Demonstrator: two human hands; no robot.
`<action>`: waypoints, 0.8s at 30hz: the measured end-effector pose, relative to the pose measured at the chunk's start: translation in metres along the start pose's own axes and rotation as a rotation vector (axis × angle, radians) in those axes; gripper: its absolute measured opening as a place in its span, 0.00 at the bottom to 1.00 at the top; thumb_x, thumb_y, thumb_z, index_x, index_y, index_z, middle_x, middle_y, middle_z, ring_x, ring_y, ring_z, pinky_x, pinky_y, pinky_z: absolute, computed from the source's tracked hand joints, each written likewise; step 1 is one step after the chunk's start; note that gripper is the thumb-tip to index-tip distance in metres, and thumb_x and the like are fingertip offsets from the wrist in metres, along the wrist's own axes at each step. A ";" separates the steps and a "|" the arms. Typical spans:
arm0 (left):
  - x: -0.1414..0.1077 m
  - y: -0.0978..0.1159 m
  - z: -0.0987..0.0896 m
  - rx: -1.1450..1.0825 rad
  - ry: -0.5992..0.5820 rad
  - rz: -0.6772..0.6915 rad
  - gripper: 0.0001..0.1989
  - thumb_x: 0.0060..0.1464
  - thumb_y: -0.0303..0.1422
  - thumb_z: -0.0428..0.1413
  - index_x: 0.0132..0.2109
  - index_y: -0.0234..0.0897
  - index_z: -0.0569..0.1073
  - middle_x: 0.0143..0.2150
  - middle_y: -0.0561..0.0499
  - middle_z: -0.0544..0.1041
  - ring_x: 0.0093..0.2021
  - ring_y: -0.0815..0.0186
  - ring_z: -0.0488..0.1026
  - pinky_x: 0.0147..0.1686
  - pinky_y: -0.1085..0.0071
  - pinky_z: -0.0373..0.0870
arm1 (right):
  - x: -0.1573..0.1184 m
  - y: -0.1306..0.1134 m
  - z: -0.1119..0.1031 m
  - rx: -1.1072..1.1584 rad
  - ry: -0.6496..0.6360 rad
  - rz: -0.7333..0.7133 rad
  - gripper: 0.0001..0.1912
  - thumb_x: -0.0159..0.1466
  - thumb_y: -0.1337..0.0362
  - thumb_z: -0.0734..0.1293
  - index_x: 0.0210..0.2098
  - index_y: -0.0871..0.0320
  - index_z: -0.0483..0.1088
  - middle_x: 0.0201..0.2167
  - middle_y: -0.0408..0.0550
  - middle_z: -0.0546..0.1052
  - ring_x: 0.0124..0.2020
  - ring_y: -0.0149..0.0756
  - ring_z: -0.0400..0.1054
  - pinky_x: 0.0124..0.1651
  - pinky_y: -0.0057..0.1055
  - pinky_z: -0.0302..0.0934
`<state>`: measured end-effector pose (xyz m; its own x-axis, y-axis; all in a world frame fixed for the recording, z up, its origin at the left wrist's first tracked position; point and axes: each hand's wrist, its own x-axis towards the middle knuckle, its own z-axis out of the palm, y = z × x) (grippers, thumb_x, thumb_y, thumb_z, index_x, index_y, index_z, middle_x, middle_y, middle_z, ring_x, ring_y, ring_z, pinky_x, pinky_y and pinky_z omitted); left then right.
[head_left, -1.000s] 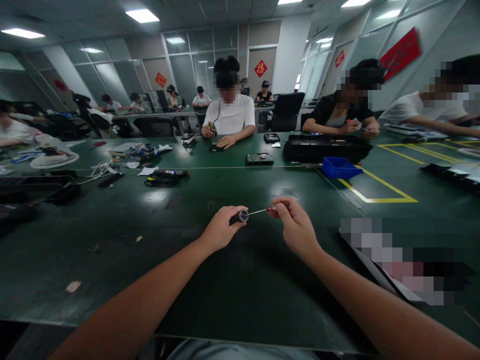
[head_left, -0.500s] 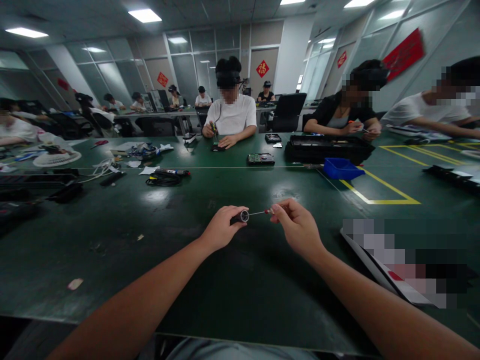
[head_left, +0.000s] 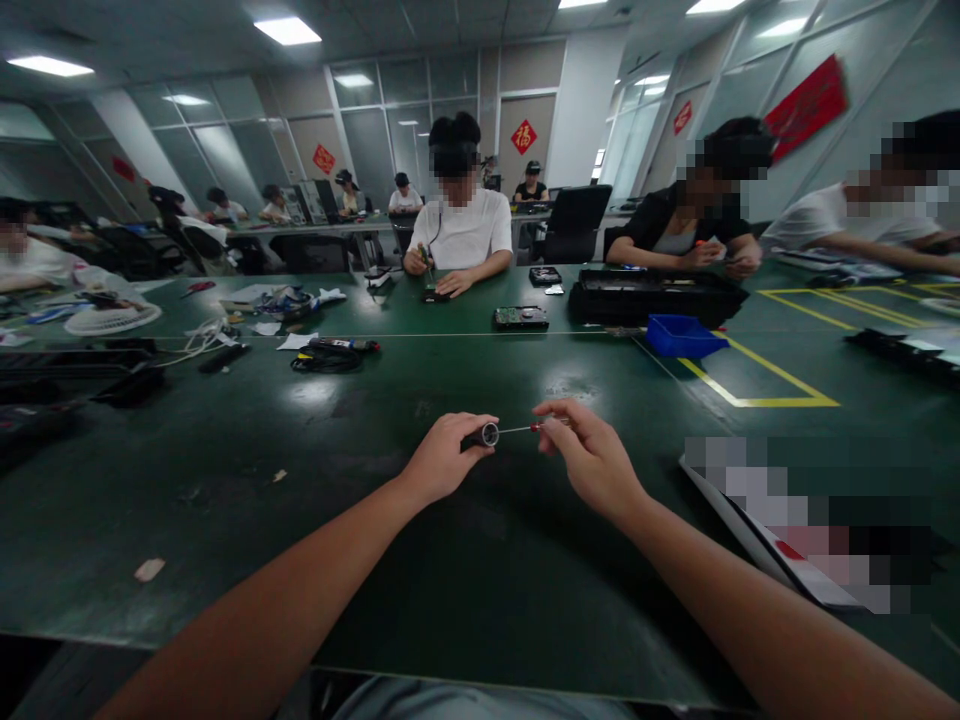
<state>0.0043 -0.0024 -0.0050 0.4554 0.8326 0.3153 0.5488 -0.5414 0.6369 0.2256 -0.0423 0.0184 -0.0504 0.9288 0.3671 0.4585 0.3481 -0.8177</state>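
Observation:
My left hand [head_left: 448,455] is closed around a small dark cylindrical part [head_left: 489,434] whose round, ringed end faces me. Most of that part is hidden by my fingers. In my right hand [head_left: 589,450] is a screwdriver [head_left: 517,429] with a thin metal shaft and a reddish handle end. Its shaft points left and its tip meets the ringed end of the dark part; how far in it sits I cannot tell. The thumb and fingers pinch the handle, which they mostly cover. Both hands are above the green table [head_left: 360,580].
Beyond my hands lie a coiled black cable [head_left: 328,355], a hard drive [head_left: 521,317], a blue bin [head_left: 684,337] and a long black casing [head_left: 652,295]. A blurred-out flat item [head_left: 795,540] lies at the right. A co-worker [head_left: 461,230] sits opposite, others alongside.
The fingers of my right hand have shifted on the screwdriver handle, with the forefinger now more extended. My left hand and the dark part stay in nearly the same place.

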 end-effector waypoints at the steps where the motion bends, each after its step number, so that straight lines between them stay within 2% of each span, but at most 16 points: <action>1: 0.000 0.000 0.000 -0.003 0.002 -0.001 0.18 0.58 0.27 0.61 0.55 0.42 0.75 0.52 0.49 0.78 0.54 0.58 0.72 0.59 0.58 0.65 | 0.000 0.000 0.000 -0.018 -0.008 0.019 0.15 0.70 0.54 0.58 0.41 0.54 0.74 0.22 0.41 0.74 0.26 0.37 0.71 0.33 0.34 0.61; 4: 0.000 -0.001 -0.001 -0.008 0.001 0.001 0.18 0.59 0.28 0.61 0.56 0.42 0.75 0.52 0.49 0.78 0.54 0.58 0.72 0.59 0.58 0.65 | 0.000 -0.002 0.000 -0.071 0.000 0.061 0.20 0.71 0.50 0.56 0.44 0.54 0.74 0.16 0.39 0.68 0.23 0.38 0.69 0.29 0.34 0.59; 6: 0.000 -0.003 -0.001 -0.005 -0.003 0.003 0.18 0.59 0.29 0.61 0.57 0.43 0.74 0.53 0.49 0.78 0.55 0.58 0.72 0.59 0.58 0.65 | -0.001 -0.002 0.000 -0.057 0.012 0.052 0.19 0.71 0.53 0.57 0.53 0.54 0.71 0.20 0.40 0.71 0.26 0.39 0.70 0.30 0.34 0.60; 8: 0.000 -0.004 0.000 -0.002 -0.007 0.003 0.18 0.60 0.30 0.60 0.57 0.44 0.74 0.54 0.49 0.77 0.55 0.57 0.72 0.59 0.57 0.65 | -0.002 -0.002 0.001 -0.015 0.007 0.030 0.19 0.71 0.55 0.58 0.57 0.53 0.67 0.25 0.42 0.73 0.29 0.38 0.70 0.32 0.34 0.61; 12: 0.000 -0.005 0.000 -0.005 -0.007 0.002 0.18 0.60 0.30 0.61 0.57 0.44 0.74 0.54 0.50 0.77 0.55 0.58 0.72 0.59 0.57 0.65 | -0.003 -0.001 0.003 0.034 -0.012 0.040 0.17 0.72 0.53 0.56 0.47 0.52 0.71 0.24 0.42 0.71 0.28 0.37 0.68 0.33 0.35 0.61; 16: -0.001 -0.003 0.001 0.005 0.002 -0.015 0.19 0.60 0.30 0.61 0.57 0.45 0.74 0.53 0.49 0.77 0.55 0.57 0.72 0.58 0.56 0.65 | -0.003 0.001 0.006 0.112 0.077 0.077 0.13 0.70 0.53 0.60 0.48 0.52 0.68 0.30 0.44 0.74 0.32 0.39 0.69 0.36 0.36 0.64; 20: -0.001 -0.002 0.001 -0.006 0.020 -0.028 0.20 0.59 0.29 0.61 0.57 0.44 0.74 0.54 0.49 0.77 0.55 0.57 0.72 0.58 0.56 0.65 | 0.001 0.003 0.009 0.301 0.110 0.096 0.13 0.67 0.52 0.65 0.41 0.55 0.71 0.33 0.47 0.76 0.35 0.39 0.71 0.41 0.39 0.67; 24: 0.000 0.001 -0.001 -0.046 0.046 -0.017 0.20 0.59 0.28 0.61 0.58 0.44 0.74 0.55 0.49 0.77 0.56 0.59 0.72 0.60 0.58 0.65 | 0.005 0.007 0.014 0.534 0.149 0.172 0.17 0.66 0.49 0.65 0.40 0.56 0.73 0.33 0.47 0.76 0.34 0.38 0.71 0.43 0.40 0.69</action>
<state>0.0038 -0.0028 -0.0040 0.4131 0.8466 0.3356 0.5230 -0.5222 0.6736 0.2163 -0.0337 0.0078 0.1280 0.9632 0.2363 -0.0643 0.2459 -0.9672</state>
